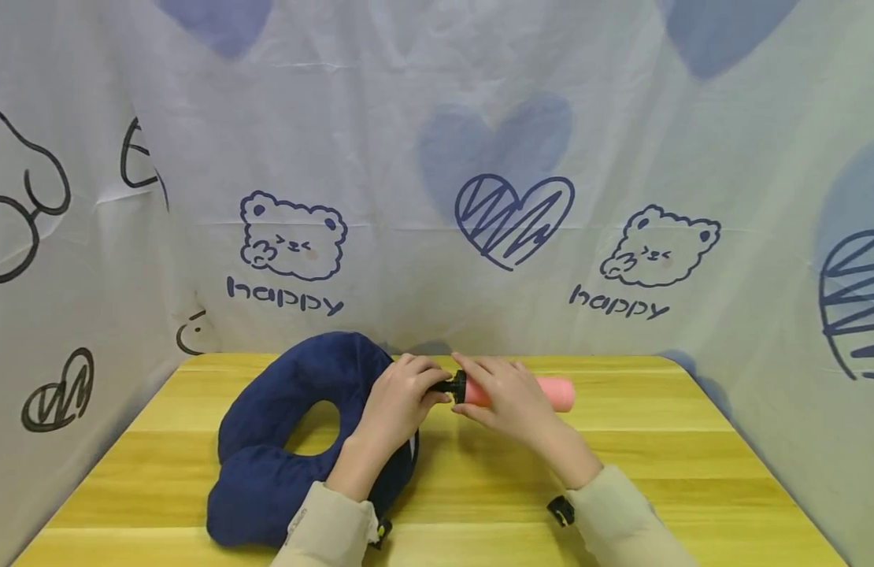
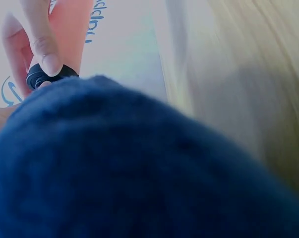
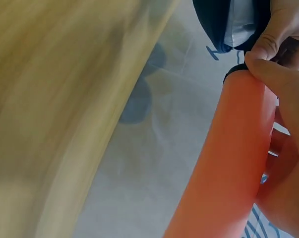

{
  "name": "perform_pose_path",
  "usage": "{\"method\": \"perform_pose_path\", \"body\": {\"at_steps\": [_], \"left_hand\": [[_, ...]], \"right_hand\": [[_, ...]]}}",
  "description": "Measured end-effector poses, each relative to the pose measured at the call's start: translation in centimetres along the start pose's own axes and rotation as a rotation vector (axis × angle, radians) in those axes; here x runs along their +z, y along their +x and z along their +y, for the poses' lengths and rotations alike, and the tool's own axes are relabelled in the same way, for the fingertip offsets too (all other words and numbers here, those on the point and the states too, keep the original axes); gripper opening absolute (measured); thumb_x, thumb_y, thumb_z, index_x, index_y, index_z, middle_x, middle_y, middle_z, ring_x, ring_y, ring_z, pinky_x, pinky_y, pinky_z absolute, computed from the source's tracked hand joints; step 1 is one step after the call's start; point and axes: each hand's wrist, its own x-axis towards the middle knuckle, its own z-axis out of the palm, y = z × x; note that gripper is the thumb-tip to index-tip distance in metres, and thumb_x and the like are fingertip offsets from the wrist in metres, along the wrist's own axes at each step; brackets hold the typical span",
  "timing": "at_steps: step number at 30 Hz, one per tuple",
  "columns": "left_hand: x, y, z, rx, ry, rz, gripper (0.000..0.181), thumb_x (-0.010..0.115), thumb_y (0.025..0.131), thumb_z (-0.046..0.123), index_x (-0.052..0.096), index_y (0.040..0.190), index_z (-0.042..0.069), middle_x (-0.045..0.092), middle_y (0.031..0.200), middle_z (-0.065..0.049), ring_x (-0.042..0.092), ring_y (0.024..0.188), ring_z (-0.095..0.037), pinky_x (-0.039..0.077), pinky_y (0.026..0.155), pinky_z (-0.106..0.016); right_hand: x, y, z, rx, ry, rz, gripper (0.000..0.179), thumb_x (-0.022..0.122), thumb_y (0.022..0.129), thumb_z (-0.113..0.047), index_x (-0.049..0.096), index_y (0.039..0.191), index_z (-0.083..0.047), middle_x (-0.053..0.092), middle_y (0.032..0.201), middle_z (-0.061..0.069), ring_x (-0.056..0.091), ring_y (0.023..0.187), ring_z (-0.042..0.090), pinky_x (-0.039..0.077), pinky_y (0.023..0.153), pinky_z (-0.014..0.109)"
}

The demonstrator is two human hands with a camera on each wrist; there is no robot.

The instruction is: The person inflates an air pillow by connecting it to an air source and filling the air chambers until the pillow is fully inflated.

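A smooth pink cylinder (image 1: 556,394) with a black end piece (image 1: 457,386) is held level above the table. My left hand (image 1: 400,398) pinches the black end between thumb and fingers. Around the pink body, close to that end, my right hand (image 1: 513,396) has its thumb and fingers curled. A navy U-shaped neck pillow (image 1: 263,484) lies under and beside my left forearm. In the left wrist view the pillow (image 2: 139,163) hides most of my left hand. The right wrist view shows the long pink body (image 3: 228,144) up close.
The wood-grain table (image 1: 664,457) reaches back to a white printed curtain (image 1: 409,260) that hangs behind and along both sides. Black wrist straps (image 1: 561,510) show at my sleeves.
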Motion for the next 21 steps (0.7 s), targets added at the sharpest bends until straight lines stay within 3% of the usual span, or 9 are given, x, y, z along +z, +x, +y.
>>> {"method": "perform_pose_path", "body": {"at_steps": [6, 10, 14, 21], "left_hand": [[0.0, 0.0, 0.4, -0.028, 0.031, -0.009, 0.039, 0.092, 0.077, 0.021, 0.08, 0.113, 0.01, 0.076, 0.11, -0.004, 0.069, 0.102, -0.025, 0.056, 0.092, -0.043], [-0.9, -0.3, 0.3, -0.052, 0.115, -0.042, 0.044, 0.091, 0.081, 0.025, 0.077, 0.12, 0.012, 0.074, 0.116, -0.005, 0.067, 0.107, -0.027, 0.055, 0.093, -0.047], [-1.9, -0.6, 0.3, -0.092, 0.194, -0.113, 0.042, 0.086, 0.087, 0.033, 0.076, 0.124, 0.015, 0.074, 0.12, -0.003, 0.064, 0.115, -0.029, 0.051, 0.098, -0.051], [-3.5, -1.5, -0.3, -0.157, 0.285, -0.242, 0.039, 0.084, 0.089, 0.034, 0.076, 0.122, 0.015, 0.073, 0.121, -0.003, 0.059, 0.12, -0.031, 0.048, 0.1, -0.053]], "right_hand": [[0.1, -0.3, 0.4, -0.005, 0.022, -0.004, 0.074, 0.09, 0.082, -0.04, 0.062, 0.144, -0.011, 0.071, 0.124, 0.011, 0.068, 0.111, 0.031, 0.054, 0.087, 0.052], [0.3, -0.2, 0.3, -0.032, -0.004, -0.007, 0.065, 0.088, 0.084, -0.039, 0.066, 0.141, -0.016, 0.07, 0.114, 0.009, 0.069, 0.103, 0.029, 0.054, 0.081, 0.049], [0.2, -0.3, 0.1, -0.033, -0.016, -0.037, 0.055, 0.086, 0.086, -0.037, 0.07, 0.136, -0.021, 0.068, 0.107, 0.006, 0.067, 0.092, 0.026, 0.052, 0.075, 0.044], [0.4, -0.7, 0.0, 0.018, -0.015, -0.101, 0.037, 0.081, 0.089, -0.035, 0.072, 0.123, -0.021, 0.066, 0.107, 0.004, 0.065, 0.09, 0.023, 0.051, 0.074, 0.043]]}}
